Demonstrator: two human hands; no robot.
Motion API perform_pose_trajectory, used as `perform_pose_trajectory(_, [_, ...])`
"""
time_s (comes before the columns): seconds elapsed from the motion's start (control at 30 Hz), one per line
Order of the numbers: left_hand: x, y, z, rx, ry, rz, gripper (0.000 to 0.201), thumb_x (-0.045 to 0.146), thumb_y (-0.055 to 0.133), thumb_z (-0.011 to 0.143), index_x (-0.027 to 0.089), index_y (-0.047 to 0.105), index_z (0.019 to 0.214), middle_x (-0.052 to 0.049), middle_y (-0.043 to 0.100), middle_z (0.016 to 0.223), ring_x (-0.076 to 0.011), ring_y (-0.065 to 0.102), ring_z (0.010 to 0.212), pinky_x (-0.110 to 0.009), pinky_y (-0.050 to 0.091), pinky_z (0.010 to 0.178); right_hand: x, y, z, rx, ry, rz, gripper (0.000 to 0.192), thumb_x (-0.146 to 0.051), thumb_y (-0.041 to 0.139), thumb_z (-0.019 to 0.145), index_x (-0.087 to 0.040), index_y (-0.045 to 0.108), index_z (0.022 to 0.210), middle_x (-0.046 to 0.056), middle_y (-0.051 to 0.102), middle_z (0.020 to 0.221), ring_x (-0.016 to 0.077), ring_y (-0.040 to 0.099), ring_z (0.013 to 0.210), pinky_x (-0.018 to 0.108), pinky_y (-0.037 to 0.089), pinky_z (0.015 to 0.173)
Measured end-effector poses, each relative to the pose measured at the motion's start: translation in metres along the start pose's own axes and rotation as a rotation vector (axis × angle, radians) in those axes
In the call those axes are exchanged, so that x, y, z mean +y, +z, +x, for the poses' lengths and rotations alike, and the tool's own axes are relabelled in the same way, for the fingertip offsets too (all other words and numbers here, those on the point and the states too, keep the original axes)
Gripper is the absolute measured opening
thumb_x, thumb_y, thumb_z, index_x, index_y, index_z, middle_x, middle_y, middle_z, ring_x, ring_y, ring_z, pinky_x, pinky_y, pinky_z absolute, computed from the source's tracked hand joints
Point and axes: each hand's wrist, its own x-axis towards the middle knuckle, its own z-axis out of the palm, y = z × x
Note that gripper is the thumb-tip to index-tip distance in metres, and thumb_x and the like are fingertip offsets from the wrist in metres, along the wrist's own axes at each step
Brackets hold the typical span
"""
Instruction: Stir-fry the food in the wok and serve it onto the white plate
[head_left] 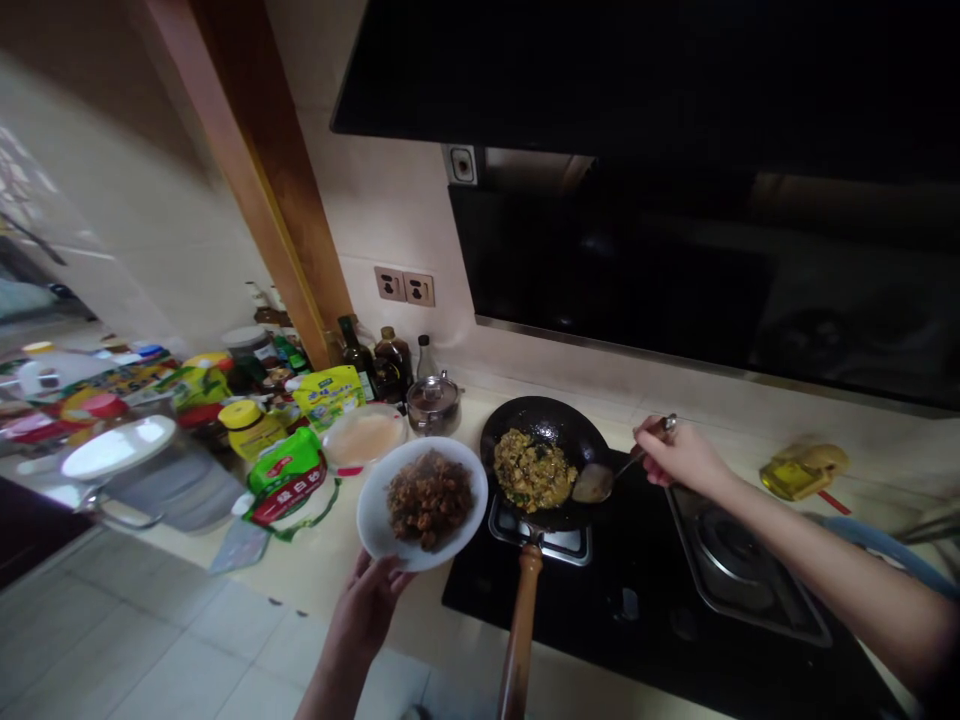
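Two hands busy at the stove; left hand grips the near rim of a white plate from below, fingers curled under it, plate held level just left of the wok and loaded with brown fried bits; right hand is clenched round the handle of a metal spatula, its blade resting on the wok's right inner wall beside the yellow-green food; wok sits on the left burner, wooden handle pointing toward the person; right burner bare.

Judgement on doing it well: keep the plate rim close over the wok edge, nearly touching, so nothing falls on the stove; tilt the plate gently; use the spatula blade to guide pieces across rather than shaking; keep the left wrist clear of the wooden handle and hot rim.

Surface at left is crowded: bottles, green packet, lidded bowl, small steel pot.
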Motion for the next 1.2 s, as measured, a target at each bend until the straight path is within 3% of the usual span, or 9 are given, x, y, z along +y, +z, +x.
perform_pose_trajectory(0.07, [-0.001,0.0,0.0,-0.007,-0.01,-0.007,0.054,0.011,0.079,0.048,0.02,0.06,0.097,0.001,0.072,0.077,-0.0151,0.066,0.062,-0.026,0.057,0.06,0.017,0.021,-0.007,0.074,0.13,0.248,0.026,-0.042,0.062,0.071,-0.016,0.059,0.075,0.002,0.061,0.044,0.019,0.059,0.036,0.024,0.046,0.031])
perform_pose_trajectory(0.23, [-0.003,0.007,-0.003,-0.021,-0.019,-0.004,0.058,0.013,0.077,0.051,0.022,0.06,0.106,0.001,0.072,0.078,-0.016,0.066,0.064,-0.027,0.057,0.062,0.086,0.116,-0.044,0.316,0.208,0.936,0.045,-0.046,0.071,0.061,-0.015,0.057,0.091,0.003,0.069,0.056,0.0178,0.067,0.052,0.026,0.056,0.05])
perform_pose_trajectory(0.3, [-0.003,0.012,-0.004,-0.035,-0.025,0.012,0.058,0.013,0.077,0.052,0.023,0.059,0.107,0.001,0.071,0.079,-0.0162,0.066,0.066,-0.027,0.057,0.062,0.099,0.14,-0.048,0.37,0.219,1.068,0.048,-0.045,0.074,0.06,-0.015,0.057,0.093,0.003,0.07,0.057,0.0175,0.068,0.054,0.025,0.057,0.052])
perform_pose_trajectory(0.37, [-0.003,0.019,-0.006,-0.045,-0.031,0.029,0.058,0.014,0.078,0.053,0.023,0.059,0.107,0.001,0.071,0.082,-0.0167,0.067,0.068,-0.027,0.057,0.063,0.101,0.149,-0.046,0.388,0.203,1.116,0.048,-0.045,0.074,0.061,-0.014,0.057,0.094,0.003,0.07,0.058,0.0178,0.068,0.054,0.026,0.057,0.052])
perform_pose_trajectory(0.53, [-0.006,0.032,-0.008,-0.068,-0.053,0.05,0.057,0.013,0.078,0.053,0.022,0.058,0.106,0.0,0.071,0.083,-0.017,0.067,0.069,-0.029,0.057,0.065,0.1,0.128,-0.044,0.403,0.116,1.028,0.049,-0.049,0.073,0.065,-0.014,0.058,0.097,0.004,0.07,0.06,0.0176,0.068,0.053,0.025,0.057,0.051])
perform_pose_trajectory(0.73, [-0.014,0.046,-0.003,-0.121,-0.054,0.068,0.052,0.014,0.077,0.054,0.021,0.058,0.102,-0.001,0.071,0.086,-0.0179,0.067,0.072,-0.03,0.057,0.066,0.11,0.103,-0.05,0.423,0.134,1.047,0.051,-0.048,0.075,0.061,-0.014,0.059,0.094,0.004,0.07,0.058,0.0187,0.068,0.053,0.025,0.057,0.05])
perform_pose_trajectory(0.87, [-0.019,0.062,0.005,-0.165,-0.039,0.097,0.054,0.016,0.078,0.054,0.019,0.057,0.103,-0.002,0.071,0.084,-0.0204,0.068,0.072,-0.033,0.057,0.067,0.098,0.069,-0.054,0.452,0.073,1.016,0.046,-0.045,0.075,0.063,-0.014,0.06,0.093,0.005,0.07,0.059,0.0201,0.068,0.052,0.027,0.057,0.047])
perform_pose_trajectory(1.07, [-0.039,0.109,0.017,-0.245,-0.046,0.091,0.056,0.014,0.077,0.056,0.018,0.055,0.108,-0.006,0.071,0.087,-0.0211,0.068,0.072,-0.033,0.057,0.065,0.056,0.007,-0.069,0.433,-0.033,0.899,0.035,-0.04,0.07,0.069,-0.016,0.061,0.092,0.006,0.07,0.059,0.0198,0.067,0.05,0.027,0.057,0.046])
perform_pose_trajectory(1.2, [-0.062,0.146,0.023,-0.302,-0.108,0.072,0.054,0.011,0.073,0.058,0.017,0.054,0.107,-0.006,0.07,0.082,-0.0205,0.067,0.069,-0.033,0.056,0.065,0.043,-0.005,-0.08,0.395,-0.022,0.852,0.033,-0.041,0.07,0.069,-0.017,0.062,0.09,0.007,0.069,0.058,0.0199,0.066,0.049,0.026,0.055,0.042])
